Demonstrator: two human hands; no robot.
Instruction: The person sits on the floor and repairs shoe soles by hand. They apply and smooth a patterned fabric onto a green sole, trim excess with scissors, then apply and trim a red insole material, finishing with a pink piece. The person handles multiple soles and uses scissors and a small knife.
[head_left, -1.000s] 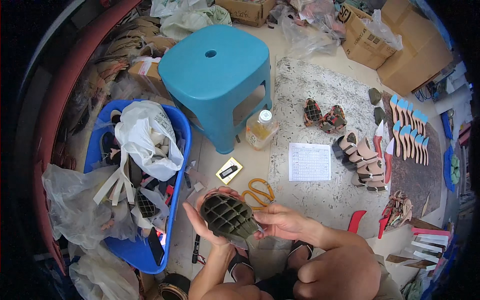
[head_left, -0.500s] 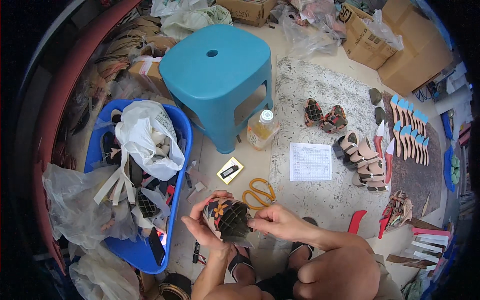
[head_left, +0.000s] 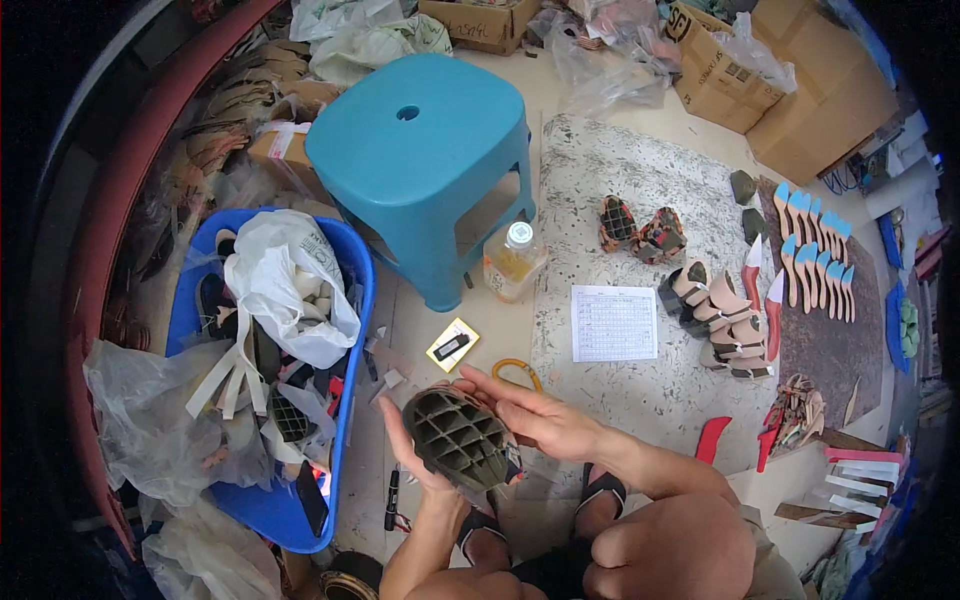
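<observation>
A shoe upper with a dark green crossed-grid face and a floral edge is held up in front of my knees. My left hand cups it from the left and underneath. My right hand grips its upper right edge, fingers along the rim. Just beyond lie scissors with orange handles, partly hidden behind my right hand. A small black device on a yellow box rests on the floor a little farther off. Two similar floral uppers sit on the spattered board.
At left stands a blue tub full of scraps and plastic bags. Beyond my hands are a blue stool and a bottle. To the right are a paper sheet, beige uppers, red-handled knives and blue-tipped strips.
The upper has been turned so its grid face shows and the floral side is mostly hidden. My right hand has moved left onto its top edge. The whole view has shifted slightly.
</observation>
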